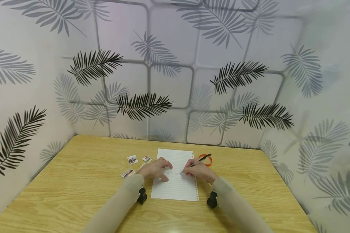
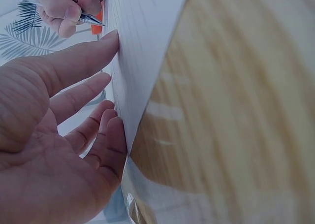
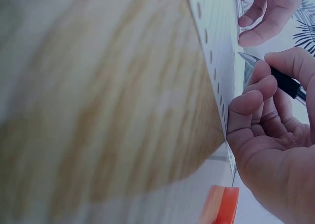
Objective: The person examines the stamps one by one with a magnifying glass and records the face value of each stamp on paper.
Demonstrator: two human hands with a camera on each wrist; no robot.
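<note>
A white lined sheet of paper (image 1: 175, 191), punched with holes down its right edge, lies on the wooden table. My right hand (image 1: 201, 170) pinches a pen (image 1: 204, 157) with a clear barrel and black end, its tip at the middle of the sheet. Faint handwriting (image 1: 170, 173) runs left from that tip. On the sheet's left part rests my left hand (image 1: 155, 169), fingers spread and holding nothing. In the left wrist view, its thumb and fingertips (image 2: 112, 41) touch the paper. The right wrist view shows the pen's dark grip (image 3: 285, 81) between thumb and fingers.
Several small picture cards, among them one with a vehicle-like picture (image 1: 132, 160) and one near the left wrist (image 1: 128, 173), lie left of the sheet. An orange-red ring (image 1: 211, 160) sits behind the right hand. Leaf-patterned walls (image 1: 175, 81) border the wooden table (image 1: 76, 181).
</note>
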